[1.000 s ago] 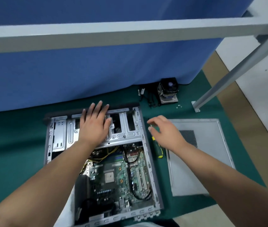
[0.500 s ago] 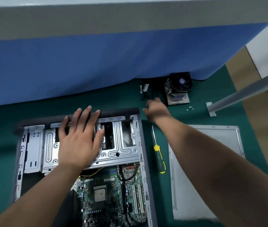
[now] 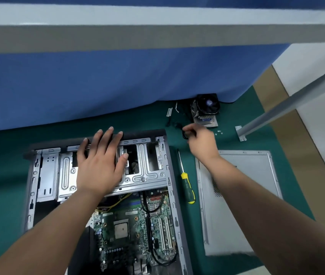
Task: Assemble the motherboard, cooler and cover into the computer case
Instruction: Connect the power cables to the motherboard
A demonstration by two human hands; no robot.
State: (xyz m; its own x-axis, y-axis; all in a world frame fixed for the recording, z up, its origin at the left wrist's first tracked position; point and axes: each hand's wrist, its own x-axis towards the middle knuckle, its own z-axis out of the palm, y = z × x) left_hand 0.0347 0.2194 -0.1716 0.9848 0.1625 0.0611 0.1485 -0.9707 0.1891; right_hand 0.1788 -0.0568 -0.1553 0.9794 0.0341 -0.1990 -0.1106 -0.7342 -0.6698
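Observation:
The open computer case (image 3: pixel 174 203) lies flat on the green mat with the green motherboard (image 3: pixel 129 231) inside its lower half. My left hand (image 3: pixel 100 165) rests flat, fingers spread, on the case's silver drive cage (image 3: pixel 147 171). The cooler (image 3: pixel 207 108), a black fan on a finned heatsink, sits at the back by the blue cloth. My right hand (image 3: pixel 202 139) is just in front of it, fingers curled around the cooler's black cable (image 3: pixel 184 133). The grey cover (image 3: pixel 246 195) lies flat to the right of the case, partly under my right forearm.
A yellow-and-green screwdriver (image 3: pixel 187 187) lies between case and cover. Several small screws (image 3: pixel 219 132) sit right of the cooler. A grey frame leg (image 3: pixel 276 112) slants down to a foot plate (image 3: pixel 241 133). A grey beam (image 3: pixel 157 26) crosses overhead. Blue cloth (image 3: pixel 98 86) hangs behind.
My right hand left the screwdriver, reached back toward the cooler and closed on its black cable. My left hand stayed on the drive cage. The view shifted forward.

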